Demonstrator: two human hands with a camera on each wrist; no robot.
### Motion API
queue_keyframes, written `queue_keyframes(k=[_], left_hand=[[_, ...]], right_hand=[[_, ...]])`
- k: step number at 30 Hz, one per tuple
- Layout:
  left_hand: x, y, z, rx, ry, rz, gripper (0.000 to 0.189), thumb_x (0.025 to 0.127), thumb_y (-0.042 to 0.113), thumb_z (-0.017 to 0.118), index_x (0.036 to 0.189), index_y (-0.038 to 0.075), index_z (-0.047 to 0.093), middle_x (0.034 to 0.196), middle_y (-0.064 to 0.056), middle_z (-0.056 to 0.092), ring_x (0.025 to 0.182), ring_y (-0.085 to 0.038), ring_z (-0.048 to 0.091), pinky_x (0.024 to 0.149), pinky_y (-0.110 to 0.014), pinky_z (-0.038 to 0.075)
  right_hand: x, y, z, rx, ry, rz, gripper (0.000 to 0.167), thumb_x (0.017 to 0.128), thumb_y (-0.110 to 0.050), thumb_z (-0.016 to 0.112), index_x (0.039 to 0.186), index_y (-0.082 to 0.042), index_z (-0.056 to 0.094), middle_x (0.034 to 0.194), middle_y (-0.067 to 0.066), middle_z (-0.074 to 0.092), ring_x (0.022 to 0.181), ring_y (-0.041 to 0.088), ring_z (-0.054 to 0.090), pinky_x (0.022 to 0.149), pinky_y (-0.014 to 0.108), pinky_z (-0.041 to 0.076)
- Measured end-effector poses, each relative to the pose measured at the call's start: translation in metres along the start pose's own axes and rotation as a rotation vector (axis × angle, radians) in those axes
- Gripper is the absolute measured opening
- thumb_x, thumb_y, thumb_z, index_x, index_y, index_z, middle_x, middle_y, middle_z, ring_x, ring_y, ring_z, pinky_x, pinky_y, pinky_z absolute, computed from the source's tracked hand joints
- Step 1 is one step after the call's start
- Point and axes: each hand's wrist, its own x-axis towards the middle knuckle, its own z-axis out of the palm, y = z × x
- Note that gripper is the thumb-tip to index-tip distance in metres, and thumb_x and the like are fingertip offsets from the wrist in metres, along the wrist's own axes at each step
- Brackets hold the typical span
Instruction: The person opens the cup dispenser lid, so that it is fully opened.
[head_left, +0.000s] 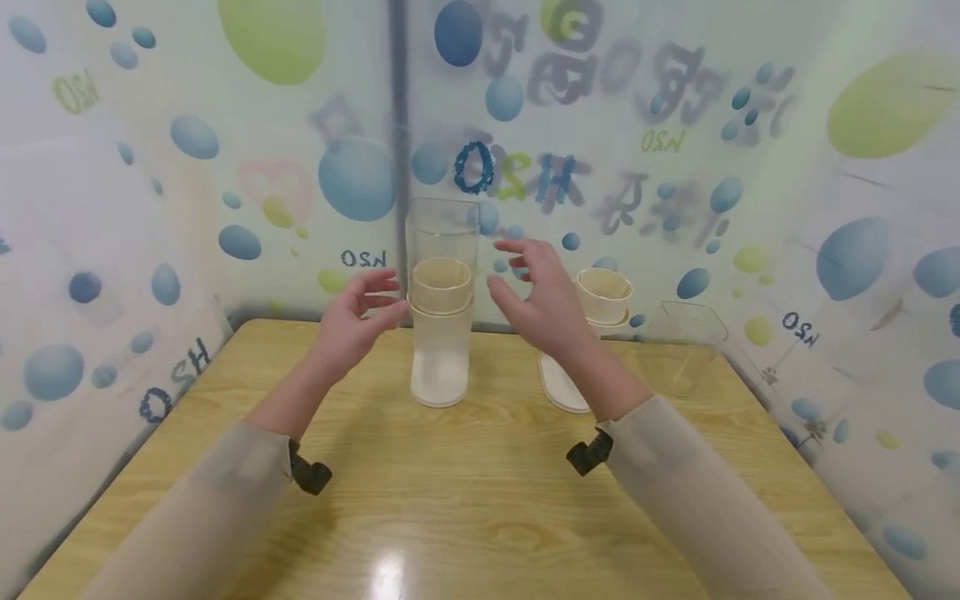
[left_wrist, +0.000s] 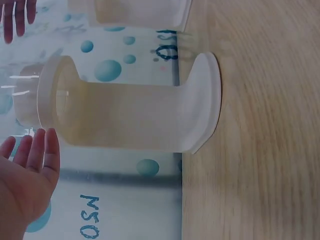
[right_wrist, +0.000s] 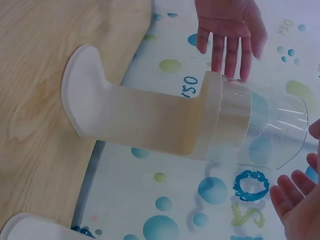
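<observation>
Pale sleeves [head_left: 697,492] reach over a wood-grain bench [head_left: 450,508], where a white stand [head_left: 441,350] rises upright, left of a second stand [head_left: 603,308]. The first's clear cover [head_left: 442,242] has the left grip [head_left: 354,323] and right grip [head_left: 545,300] just beside it, both loose and unclenched.

The ringed stand [head_left: 441,367] at twelve o'clock looks smooth, matt plastic; its cover [head_left: 442,218] is clear, glossy plastic. The wood-grain tabletop [head_left: 450,483] gleams smoothly.
</observation>
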Motion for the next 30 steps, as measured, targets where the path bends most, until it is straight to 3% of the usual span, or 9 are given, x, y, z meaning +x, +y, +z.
queue_keyframes(k=[3,6,9,14,18,23,26,30], left_hand=[[0.013,-0.003,-0.002,-0.021,-0.03,-0.043,0.073,0.107,0.029,0.073,0.168,0.012,0.038,0.163,-0.017,0.049,0.146,-0.033,0.056,0.107,-0.033,0.059],[0.024,-0.005,-0.002,-0.032,-0.075,-0.063,0.083,0.106,0.029,0.073,0.173,0.013,0.028,0.173,-0.017,0.038,0.159,-0.036,0.043,0.124,-0.052,0.046],[0.034,-0.006,-0.001,-0.03,-0.126,-0.072,0.093,0.104,0.028,0.074,0.177,0.018,0.017,0.18,-0.015,0.027,0.167,-0.034,0.03,0.131,-0.062,0.033],[0.047,-0.009,0.004,-0.02,-0.181,-0.074,0.107,0.101,0.028,0.076,0.178,0.028,0.003,0.185,-0.009,0.014,0.171,-0.034,0.017,0.133,-0.065,0.026],[0.055,-0.01,0.008,-0.018,-0.188,-0.067,0.112,0.099,0.028,0.078,0.177,0.036,-0.002,0.184,-0.009,0.012,0.171,-0.035,0.016,0.134,-0.067,0.021],[0.059,-0.015,0.015,-0.027,-0.213,0.003,0.115,0.096,0.026,0.083,0.177,0.03,0.002,0.184,-0.012,0.016,0.17,-0.032,0.017,0.135,-0.066,0.018],[0.058,-0.019,0.02,0.004,-0.21,0.018,0.118,0.093,0.029,0.087,0.178,0.027,0.004,0.182,-0.013,0.021,0.168,-0.031,0.023,0.135,-0.063,0.022],[0.051,-0.019,0.026,0.077,-0.167,0.009,0.122,0.089,0.033,0.092,0.177,0.031,0.007,0.179,-0.015,0.026,0.164,-0.037,0.03,0.131,-0.064,0.029]], right_hand=[[0.014,-0.001,0.008,-0.012,-0.029,0.013,0.057,0.107,-0.03,0.065,0.159,-0.013,0.052,0.162,0.015,0.047,0.144,0.033,0.052,0.12,0.053,0.047],[0.025,-0.002,0.014,-0.023,-0.054,0.013,0.066,0.105,-0.033,0.068,0.165,-0.015,0.046,0.17,0.014,0.038,0.156,0.033,0.042,0.126,0.057,0.041],[0.032,-0.004,0.02,-0.046,-0.074,-0.016,0.071,0.104,-0.035,0.068,0.168,-0.017,0.043,0.177,0.013,0.031,0.164,0.032,0.032,0.13,0.061,0.035],[0.039,-0.003,0.029,-0.107,-0.098,-0.091,0.07,0.103,-0.034,0.066,0.168,-0.021,0.045,0.18,0.012,0.027,0.168,0.034,0.027,0.13,0.065,0.032],[0.039,-0.003,0.034,-0.12,-0.098,-0.101,0.068,0.103,-0.032,0.068,0.166,-0.021,0.047,0.179,0.012,0.027,0.166,0.034,0.031,0.128,0.064,0.038],[0.035,-0.004,0.037,-0.106,-0.085,-0.064,0.067,0.103,-0.036,0.068,0.164,-0.02,0.046,0.179,0.008,0.025,0.158,0.038,0.045,0.119,0.061,0.048],[0.034,-0.003,0.038,-0.09,-0.068,-0.07,0.067,0.104,-0.037,0.068,0.162,-0.016,0.045,0.179,0.009,0.026,0.159,0.037,0.043,0.122,0.061,0.046],[0.033,0.002,0.039,-0.083,-0.043,-0.089,0.067,0.104,-0.038,0.07,0.16,-0.013,0.044,0.178,0.01,0.028,0.161,0.035,0.041,0.125,0.061,0.043]])
